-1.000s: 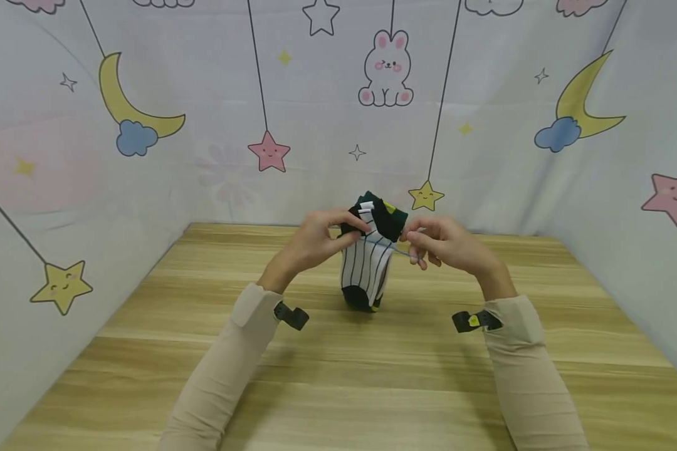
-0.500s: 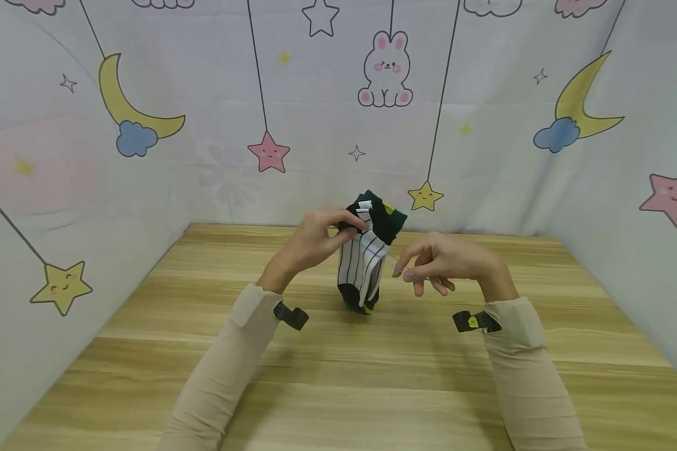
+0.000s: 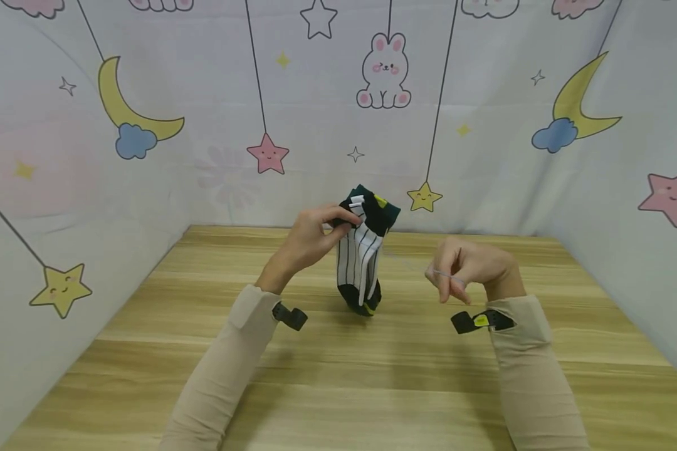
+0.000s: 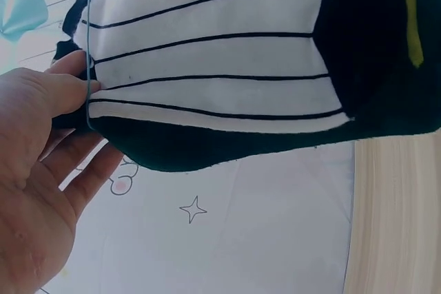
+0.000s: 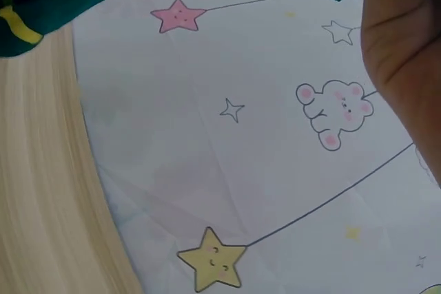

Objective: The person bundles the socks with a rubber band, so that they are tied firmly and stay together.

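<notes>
A bundle of striped socks point(image 3: 346, 260), white with black lines and dark green and black ends, hangs upright in the head view. My left hand point(image 3: 311, 238) pinches it near the top between thumb and fingers. A thin pale blue string point(image 4: 89, 32) runs across the striped sock point(image 4: 213, 53) beside my thumb in the left wrist view. To the right, apart from the socks, my right hand point(image 3: 474, 266) has curled fingers and holds the string's free length point(image 3: 448, 276). Only part of the right hand point(image 5: 406, 60) shows in the right wrist view; its fingertips are out of frame.
Beneath the hands lies a wood-grain table point(image 3: 338, 388). A white cloth backdrop point(image 3: 203, 75) printed with stars, moons and a rabbit rises behind it and at both sides. Black straps point(image 3: 290, 316) sit at the wrists.
My right hand has moved down and rightward away from the socks, drawing the string out with it. The left hand keeps its pinch, and the socks have shifted slightly left.
</notes>
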`<act>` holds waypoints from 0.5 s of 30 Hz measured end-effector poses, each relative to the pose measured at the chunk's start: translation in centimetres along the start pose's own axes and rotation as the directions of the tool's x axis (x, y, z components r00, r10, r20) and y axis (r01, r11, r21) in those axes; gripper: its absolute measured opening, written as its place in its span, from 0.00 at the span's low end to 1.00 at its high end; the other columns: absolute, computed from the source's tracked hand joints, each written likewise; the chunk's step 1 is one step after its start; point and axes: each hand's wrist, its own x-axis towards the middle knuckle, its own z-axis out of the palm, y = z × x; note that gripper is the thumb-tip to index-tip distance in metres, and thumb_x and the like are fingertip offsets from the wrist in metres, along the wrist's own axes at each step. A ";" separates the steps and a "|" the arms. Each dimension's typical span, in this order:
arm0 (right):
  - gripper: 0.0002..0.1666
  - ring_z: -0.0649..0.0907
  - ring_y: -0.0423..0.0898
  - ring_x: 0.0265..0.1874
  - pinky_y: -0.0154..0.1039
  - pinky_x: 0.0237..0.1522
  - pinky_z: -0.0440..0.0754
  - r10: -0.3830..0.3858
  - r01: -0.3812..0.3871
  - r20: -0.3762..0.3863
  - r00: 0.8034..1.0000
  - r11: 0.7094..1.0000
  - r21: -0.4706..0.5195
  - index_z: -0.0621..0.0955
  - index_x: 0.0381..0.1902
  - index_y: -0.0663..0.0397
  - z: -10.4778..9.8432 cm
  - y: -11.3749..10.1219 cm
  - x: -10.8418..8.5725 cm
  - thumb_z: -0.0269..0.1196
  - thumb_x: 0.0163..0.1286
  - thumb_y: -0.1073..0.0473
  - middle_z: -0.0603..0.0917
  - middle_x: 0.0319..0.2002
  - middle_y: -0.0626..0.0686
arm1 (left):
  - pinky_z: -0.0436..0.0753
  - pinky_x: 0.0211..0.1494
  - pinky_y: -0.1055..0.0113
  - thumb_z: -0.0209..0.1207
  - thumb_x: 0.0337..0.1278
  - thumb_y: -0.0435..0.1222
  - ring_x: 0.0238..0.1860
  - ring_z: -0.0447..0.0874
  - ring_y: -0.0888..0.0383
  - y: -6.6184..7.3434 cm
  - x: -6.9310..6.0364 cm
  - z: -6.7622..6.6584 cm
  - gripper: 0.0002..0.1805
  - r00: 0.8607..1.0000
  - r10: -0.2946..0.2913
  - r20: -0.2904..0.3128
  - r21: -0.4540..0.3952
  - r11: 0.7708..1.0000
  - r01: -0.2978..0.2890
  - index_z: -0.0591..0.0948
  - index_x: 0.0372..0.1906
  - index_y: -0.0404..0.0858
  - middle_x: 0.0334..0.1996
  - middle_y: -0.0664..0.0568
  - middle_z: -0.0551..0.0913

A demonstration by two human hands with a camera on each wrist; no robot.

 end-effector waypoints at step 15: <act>0.27 0.85 0.52 0.51 0.37 0.50 0.82 -0.315 0.610 -0.578 0.753 0.663 0.434 0.80 0.58 0.67 0.0 4.1 3.1 0.51 0.77 0.49 0.84 0.51 0.62 | 0.81 0.52 0.64 0.61 0.63 0.23 0.49 0.84 0.55 0.1 0.3 -0.3 0.12 0.972 0.047 -0.232 -0.031 0.998 -0.056 0.85 0.49 0.33 0.47 0.46 0.87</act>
